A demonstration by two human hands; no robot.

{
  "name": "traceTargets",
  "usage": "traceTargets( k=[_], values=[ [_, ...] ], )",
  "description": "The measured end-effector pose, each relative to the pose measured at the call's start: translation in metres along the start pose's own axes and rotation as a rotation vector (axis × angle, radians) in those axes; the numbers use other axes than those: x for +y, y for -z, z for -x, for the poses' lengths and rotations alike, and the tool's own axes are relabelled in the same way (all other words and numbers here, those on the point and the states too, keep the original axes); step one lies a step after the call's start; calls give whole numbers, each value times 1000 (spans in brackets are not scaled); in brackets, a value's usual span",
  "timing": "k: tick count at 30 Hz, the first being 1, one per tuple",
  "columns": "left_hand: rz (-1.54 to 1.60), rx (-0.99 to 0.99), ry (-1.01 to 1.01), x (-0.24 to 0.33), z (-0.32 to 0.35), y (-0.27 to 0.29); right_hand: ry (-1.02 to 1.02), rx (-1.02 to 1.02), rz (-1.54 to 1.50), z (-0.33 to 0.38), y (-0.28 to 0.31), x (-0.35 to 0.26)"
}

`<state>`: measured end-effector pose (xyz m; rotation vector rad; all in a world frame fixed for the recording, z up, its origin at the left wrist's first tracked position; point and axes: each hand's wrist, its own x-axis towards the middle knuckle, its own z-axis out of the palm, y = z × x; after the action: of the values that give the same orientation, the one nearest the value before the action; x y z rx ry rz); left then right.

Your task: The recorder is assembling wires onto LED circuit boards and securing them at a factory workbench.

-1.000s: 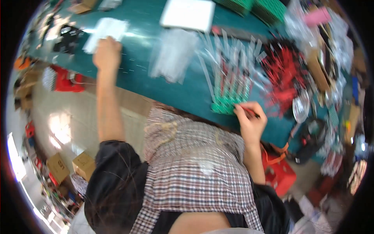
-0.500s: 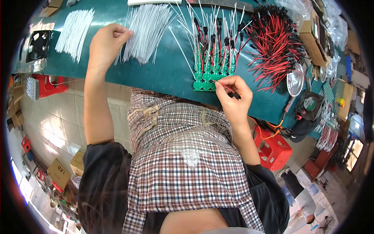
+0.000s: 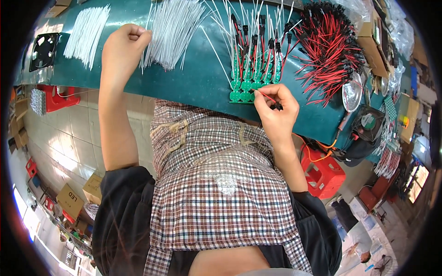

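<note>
Left arm reaching forward, thumb and forefinger pinched together by left edge of white wires (image 3: 174, 39); cannot tell if left hand (image 3: 122, 51) has one. Right hand (image 3: 282, 109) curled, pinching red-black lead (image 3: 270, 97) at green boards' (image 3: 235, 95) near edge.

1. Near the left end of the table (image 3: 198, 87), a fan (image 3: 43, 52) is stationed.
2. To its right, a first wire bundle (image 3: 87, 36), then a second wire bundle (image 3: 174, 37), are laid.
3. At the near edge, right of both bundles, circuit boards (image 3: 247, 85) are set, partly overlaid by cables (image 3: 277, 47).
4. Right of these, a cable heap (image 3: 329, 50) is piled, with a carton (image 3: 374, 50) to its right.
</note>
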<state>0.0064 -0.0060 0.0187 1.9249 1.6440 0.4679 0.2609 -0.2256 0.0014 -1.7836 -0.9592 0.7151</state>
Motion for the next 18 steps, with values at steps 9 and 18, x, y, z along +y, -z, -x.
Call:
traceTargets(
  k=[9,18],
  values=[
    [600,-20,-37,35,56,6,28,-8,80,2,-2,-2],
    [221,-36,-353,54,110,-31,162,-46,183,-2,-7,-10]
  ],
)
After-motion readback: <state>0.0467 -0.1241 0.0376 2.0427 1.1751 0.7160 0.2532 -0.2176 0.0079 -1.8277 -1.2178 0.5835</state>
